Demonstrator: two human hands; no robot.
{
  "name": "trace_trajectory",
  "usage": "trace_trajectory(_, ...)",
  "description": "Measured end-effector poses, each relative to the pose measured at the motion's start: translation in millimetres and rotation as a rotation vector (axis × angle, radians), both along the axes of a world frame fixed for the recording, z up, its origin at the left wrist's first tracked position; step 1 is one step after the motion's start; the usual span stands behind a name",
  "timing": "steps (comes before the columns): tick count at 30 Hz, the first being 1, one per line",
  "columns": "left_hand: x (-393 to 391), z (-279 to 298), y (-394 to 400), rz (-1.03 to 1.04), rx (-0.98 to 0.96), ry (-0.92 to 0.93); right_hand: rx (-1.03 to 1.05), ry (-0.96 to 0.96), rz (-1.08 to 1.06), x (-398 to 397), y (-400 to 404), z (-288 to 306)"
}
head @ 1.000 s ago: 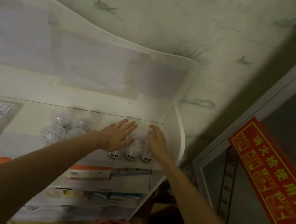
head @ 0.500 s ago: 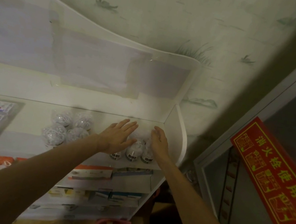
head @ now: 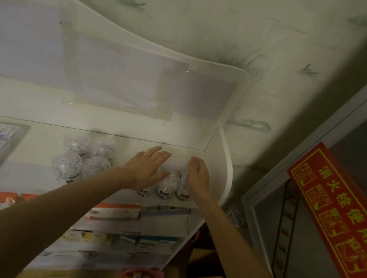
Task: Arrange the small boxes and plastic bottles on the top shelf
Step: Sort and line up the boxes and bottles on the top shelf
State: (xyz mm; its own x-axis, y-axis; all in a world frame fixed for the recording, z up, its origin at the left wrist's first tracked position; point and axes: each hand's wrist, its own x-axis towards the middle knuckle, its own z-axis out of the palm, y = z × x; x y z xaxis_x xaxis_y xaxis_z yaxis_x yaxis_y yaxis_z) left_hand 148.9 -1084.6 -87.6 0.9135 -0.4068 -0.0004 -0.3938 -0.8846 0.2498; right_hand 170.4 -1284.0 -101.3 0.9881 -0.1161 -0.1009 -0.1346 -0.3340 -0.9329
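Right hand (head: pixel 198 177) has curled its fingers since earlier, gripping a plastic bottle (head: pixel 183 188).
Left hand (head: pixel 147 169) lies flat, fingers straight, on the bottles (head: pixel 165 184) beside it on the top shelf (head: pixel 42 131).

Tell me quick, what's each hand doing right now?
Left hand: open, fingers straight, resting on the cluster of clear round-topped plastic bottles.
Right hand: fingers curled over the same cluster; whether it grips one cannot be told.

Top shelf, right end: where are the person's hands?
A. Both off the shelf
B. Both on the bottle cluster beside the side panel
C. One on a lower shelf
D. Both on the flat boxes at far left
B: the left hand and right hand rest on the clear bottles beside the shelf's right side panel.
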Motion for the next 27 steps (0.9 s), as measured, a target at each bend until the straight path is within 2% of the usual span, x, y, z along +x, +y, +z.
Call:
trace_trajectory(11,2,0,1,-0.012,0.034,0.012,-0.047,-0.009,0.029,-1,0,1)
trace_trajectory(16,1,3,2,-0.03,0.035,0.002,0.017,0.121,0.063,1,-5,7)
trace_trajectory(18,-2,5,3,-0.035,0.007,-0.008,-0.019,0.118,0.072,2,-9,9)
trace_trajectory(21,-4,9,6,-0.046,0.0,-0.033,-0.187,-0.032,0.115,2,-15,9)
trace_trajectory(25,-4,11,13,-0.048,0.043,-0.055,-0.628,-0.376,0.301,2,-21,10)
trace_trajectory(27,-5,9,15,-0.035,0.074,-0.046,-0.791,-0.449,0.409,1,-18,11)
